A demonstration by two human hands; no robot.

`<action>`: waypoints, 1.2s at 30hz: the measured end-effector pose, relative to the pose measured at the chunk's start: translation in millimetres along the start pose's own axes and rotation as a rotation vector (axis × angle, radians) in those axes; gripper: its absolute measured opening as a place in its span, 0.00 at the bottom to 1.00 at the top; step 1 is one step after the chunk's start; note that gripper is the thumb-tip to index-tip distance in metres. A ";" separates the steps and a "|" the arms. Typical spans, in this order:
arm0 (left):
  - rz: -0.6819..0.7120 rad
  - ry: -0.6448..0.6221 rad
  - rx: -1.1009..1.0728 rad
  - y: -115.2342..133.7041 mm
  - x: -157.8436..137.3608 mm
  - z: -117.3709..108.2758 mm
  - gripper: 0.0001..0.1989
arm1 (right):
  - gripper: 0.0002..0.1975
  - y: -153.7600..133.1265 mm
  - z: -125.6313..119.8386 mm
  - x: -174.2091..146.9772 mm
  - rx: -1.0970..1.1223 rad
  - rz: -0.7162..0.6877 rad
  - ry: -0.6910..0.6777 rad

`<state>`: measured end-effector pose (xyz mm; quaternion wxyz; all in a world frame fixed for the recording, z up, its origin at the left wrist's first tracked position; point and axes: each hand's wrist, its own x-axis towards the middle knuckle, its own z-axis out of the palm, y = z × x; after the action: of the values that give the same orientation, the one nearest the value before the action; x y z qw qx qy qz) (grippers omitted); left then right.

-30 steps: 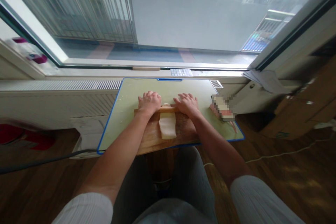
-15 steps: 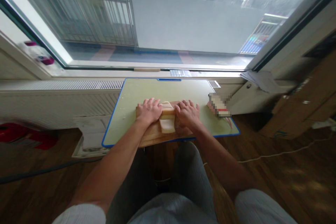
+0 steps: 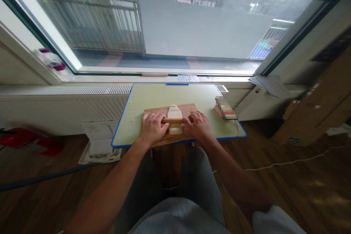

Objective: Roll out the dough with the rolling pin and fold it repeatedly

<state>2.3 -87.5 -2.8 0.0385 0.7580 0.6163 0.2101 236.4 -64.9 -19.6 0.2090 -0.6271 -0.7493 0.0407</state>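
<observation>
A wooden rolling pin (image 3: pixel 173 120) lies crosswise over a strip of pale dough (image 3: pixel 174 112). My left hand (image 3: pixel 153 127) is closed over the pin's left end, and my right hand (image 3: pixel 197 124) curls over its right end. Beyond the pin the dough stretches away from me, its far edge slightly curled. A short part of it shows on my side of the pin. Under the dough is a wooden board (image 3: pixel 189 108), whose sides are partly covered by my hands.
The board rests on a pale green, blue-edged folding table (image 3: pixel 148 93). A blurred-out item (image 3: pixel 227 109) sits at the table's right side. Behind stand a radiator (image 3: pixel 104 104) and window sill (image 3: pixel 120 78). A red fire extinguisher (image 3: pixel 33 140) is on the left, cardboard boxes (image 3: pixel 315 109) on the right.
Both hands have drawn the rolling pin toward me along the dough. More dough now shows beyond the pin and less on my side. The view has shifted slightly.
</observation>
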 end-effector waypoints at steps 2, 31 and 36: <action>0.016 0.001 -0.002 -0.1 -6.3 -3.0 0.08 | 0.14 -1.0 -1.3 -0.4 0.004 0.000 0.010; -0.111 0.112 0.073 -8.8 6.1 23.5 0.24 | 0.26 -20.8 1.3 18.1 -0.192 0.085 -0.012; -0.145 0.060 0.102 -8.9 18.4 20.0 0.25 | 0.27 -16.8 3.3 34.7 -0.172 0.095 -0.062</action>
<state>4.2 -64.0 -18.8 -0.0034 0.7059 0.6802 0.1977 215.4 -34.6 -8.1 0.1289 -0.6759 -0.7257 0.0058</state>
